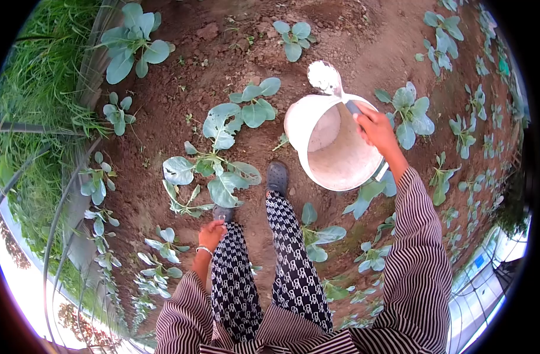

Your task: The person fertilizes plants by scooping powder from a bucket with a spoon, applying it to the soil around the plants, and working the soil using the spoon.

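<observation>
My right hand (pixel 376 127) is closed round the dark handle of a metal spoon (pixel 339 88). A heap of white grains (pixel 323 76) fills the spoon's bowl, which sticks out past the far rim of a white bucket (pixel 341 168). The bucket is tilted, with its mouth towards me and a whitish, stained inside; what holds it up is hidden. My left hand (pixel 211 234), with a pale bracelet at the wrist, hangs by my left leg. Its fingers are curled together, and nothing shows in them. Close to it grows a leafy plant with holes in its leaves (pixel 226 186).
Leafy green plants stand in rows on brown soil (pixel 223 53), with one plant (pixel 410 115) just right of the bucket. My dark clogs (pixel 277 177) are on the soil between plants. Tall grass (pixel 40 88) and bent poles (pixel 61 218) line the left edge.
</observation>
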The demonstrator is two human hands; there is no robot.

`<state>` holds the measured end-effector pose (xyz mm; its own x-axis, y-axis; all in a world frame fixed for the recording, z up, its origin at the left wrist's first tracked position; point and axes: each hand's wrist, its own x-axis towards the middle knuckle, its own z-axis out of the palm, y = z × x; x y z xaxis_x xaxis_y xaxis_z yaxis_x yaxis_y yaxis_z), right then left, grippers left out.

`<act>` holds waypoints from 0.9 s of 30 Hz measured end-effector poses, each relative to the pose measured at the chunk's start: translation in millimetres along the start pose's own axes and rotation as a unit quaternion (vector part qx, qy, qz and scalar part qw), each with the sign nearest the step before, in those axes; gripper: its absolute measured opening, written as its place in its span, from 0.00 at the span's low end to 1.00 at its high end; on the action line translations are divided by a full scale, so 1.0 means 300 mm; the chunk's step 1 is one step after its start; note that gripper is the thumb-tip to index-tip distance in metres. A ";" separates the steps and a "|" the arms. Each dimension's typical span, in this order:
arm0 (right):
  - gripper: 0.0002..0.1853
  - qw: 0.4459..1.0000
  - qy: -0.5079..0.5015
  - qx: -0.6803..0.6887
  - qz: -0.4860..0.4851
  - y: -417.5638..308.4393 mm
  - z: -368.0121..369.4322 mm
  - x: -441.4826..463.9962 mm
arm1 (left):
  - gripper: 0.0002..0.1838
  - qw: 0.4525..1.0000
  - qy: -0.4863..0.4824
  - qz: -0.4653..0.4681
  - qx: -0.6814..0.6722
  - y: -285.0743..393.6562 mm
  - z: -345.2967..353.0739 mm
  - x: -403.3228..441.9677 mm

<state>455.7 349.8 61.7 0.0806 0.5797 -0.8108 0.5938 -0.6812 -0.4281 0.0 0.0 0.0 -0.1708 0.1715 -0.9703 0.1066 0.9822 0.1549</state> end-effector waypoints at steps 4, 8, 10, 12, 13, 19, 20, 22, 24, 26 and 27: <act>0.24 0.952 0.114 -0.195 -0.205 0.029 0.145 0.298 | 0.14 0.999 0.011 -0.022 -0.035 -0.040 0.007 -0.012; 0.24 0.900 0.140 -0.347 -0.225 -0.057 0.253 0.432 | 0.14 0.998 0.015 -0.010 -0.057 -0.067 0.029 -0.012; 0.26 0.896 0.157 -0.369 -0.188 -0.099 0.277 0.413 | 0.15 0.997 0.015 -0.007 -0.072 -0.066 0.038 -0.013; 0.27 0.899 0.161 -0.371 -0.170 -0.124 0.283 0.371 | 0.14 0.998 0.006 -0.016 -0.067 -0.055 0.042 -0.034; 0.27 0.903 0.160 -0.362 -0.169 -0.118 0.268 0.332 | 0.14 0.998 0.002 -0.019 -0.065 -0.057 0.039 -0.039; 0.24 0.927 0.218 -0.129 -0.275 0.111 0.107 -0.061 | 0.14 0.997 0.007 -0.001 -0.083 -0.106 0.035 -0.058; 0.23 0.955 0.212 -0.090 -0.188 0.152 0.092 -0.155 | 0.14 0.997 0.009 -0.010 -0.080 -0.117 0.028 -0.069; 0.22 0.983 0.173 0.000 -0.058 0.251 0.078 -0.294 | 0.14 0.994 0.004 -0.041 -0.101 -0.084 0.041 -0.099; 0.22 0.991 0.132 0.011 -0.013 0.325 0.084 -0.327 | 0.14 0.995 -0.007 -0.055 -0.088 -0.093 0.041 -0.095; 0.21 0.995 0.068 -0.077 -0.006 0.362 0.123 -0.266 | 0.15 0.994 -0.016 -0.076 -0.071 -0.107 0.046 -0.097; 0.16 0.996 0.033 -0.087 0.001 0.436 0.164 -0.181 | 0.15 0.994 -0.022 -0.078 -0.070 -0.113 0.050 -0.089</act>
<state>489.6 207.3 30.3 0.1301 0.6109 -0.7810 0.7227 -0.5977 -0.3471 15.5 -39.0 17.8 -0.1310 0.0163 -0.9912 -0.0559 0.9982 0.0238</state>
